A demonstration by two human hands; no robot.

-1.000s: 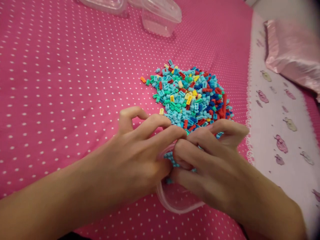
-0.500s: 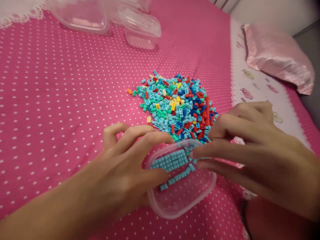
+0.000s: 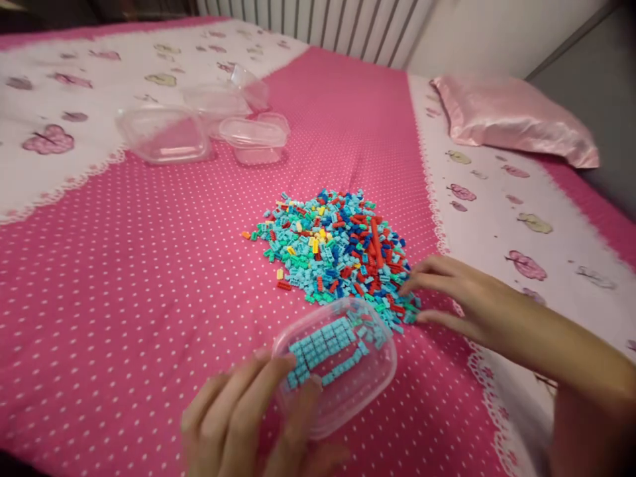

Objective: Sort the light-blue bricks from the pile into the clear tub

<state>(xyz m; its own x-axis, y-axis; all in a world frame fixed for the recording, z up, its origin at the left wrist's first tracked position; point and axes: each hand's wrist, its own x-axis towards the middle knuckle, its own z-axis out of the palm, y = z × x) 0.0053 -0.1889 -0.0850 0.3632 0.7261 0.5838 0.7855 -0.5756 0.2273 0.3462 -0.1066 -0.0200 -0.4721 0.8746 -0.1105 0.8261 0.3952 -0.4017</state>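
Observation:
A shallow clear plastic container (image 3: 342,414) lies in front of me, with neat rows of light-blue building bricks (image 3: 325,341) inside. A shorter, thin row of bricks (image 3: 344,364) runs beside them, and loose pieces gather at its far right end. My left hand (image 3: 248,417) reaches over the near left rim; its thumb and index finger close around bricks at the left end of the rows. My right hand (image 3: 447,295) touches the right edge of the mixed brick pile (image 3: 338,252), thumb and fingers apart. Whether a piece lies between them is unclear.
Several clear containers (image 3: 169,136) stand farther back on the left of the pink dotted bedspread (image 3: 149,265). A shiny pink pillow (image 3: 511,119) rests at the back right. Stray bricks (image 3: 283,285) lie left of the pile.
My right hand has left the container and moved to the pile's right edge. My left hand has shifted to the container's left end. The view has tilted up, showing more bed.

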